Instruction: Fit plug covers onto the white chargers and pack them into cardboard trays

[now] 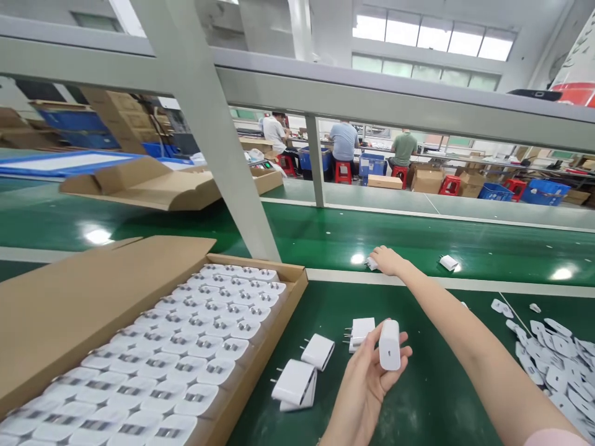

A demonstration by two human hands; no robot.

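Observation:
My left hand (372,378) is closed around a white USB wall charger (389,347), its port end turned up toward me. My right hand (385,259) stretches across to the green conveyor belt, fingers curled over another white charger (371,264) that is partly hidden beneath them. Several more chargers with metal prongs lie on the green table to the left of my left hand, among them one charger (318,351) and a stacked pair (294,383). Beside them an open cardboard box (274,347) holds rows of chargers, prongs up.
Another charger (449,262) lies on the conveyor belt (502,248) to the right. A pile of flat white pieces (558,353) spreads at the right. A slanted grey post (218,130) stands behind the box, joined to a rail. People sit working in the background.

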